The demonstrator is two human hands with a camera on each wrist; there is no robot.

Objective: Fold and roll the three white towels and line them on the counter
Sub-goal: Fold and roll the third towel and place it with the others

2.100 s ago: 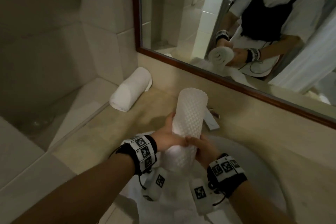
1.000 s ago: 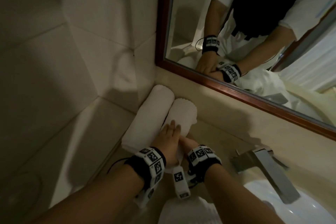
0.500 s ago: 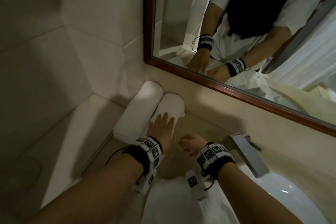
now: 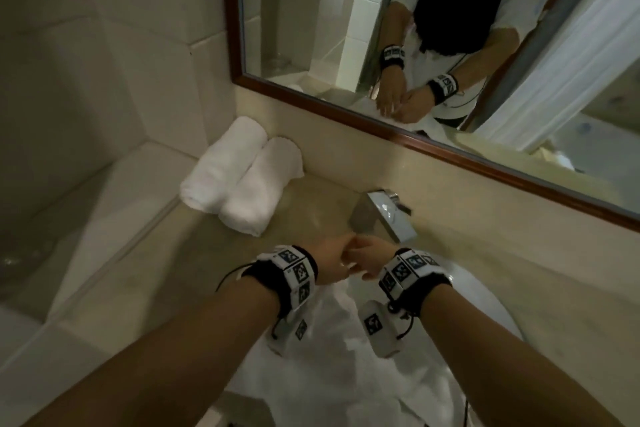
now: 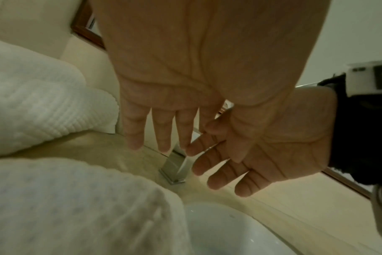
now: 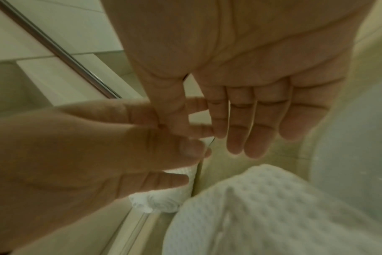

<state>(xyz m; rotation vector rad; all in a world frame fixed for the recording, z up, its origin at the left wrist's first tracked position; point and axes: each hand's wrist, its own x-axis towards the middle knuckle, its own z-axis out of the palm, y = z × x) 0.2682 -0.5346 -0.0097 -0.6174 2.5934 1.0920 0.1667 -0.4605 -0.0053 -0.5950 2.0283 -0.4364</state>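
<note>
Beige stone counter (image 4: 145, 274) runs under a framed mirror (image 4: 398, 139). Left hand (image 4: 330, 262) and right hand (image 4: 369, 258) meet above the counter's front, fingers (image 5: 133, 138) straight and relaxed, both empty. Directly beneath them an unrolled towel (image 4: 332, 374) lies over the counter's front edge and the basin (image 4: 485, 305). Two rolled towels (image 4: 242, 180) lie touching, side by side, in the counter's back left corner. Tap (image 4: 391, 218) stands behind the basin.
</note>
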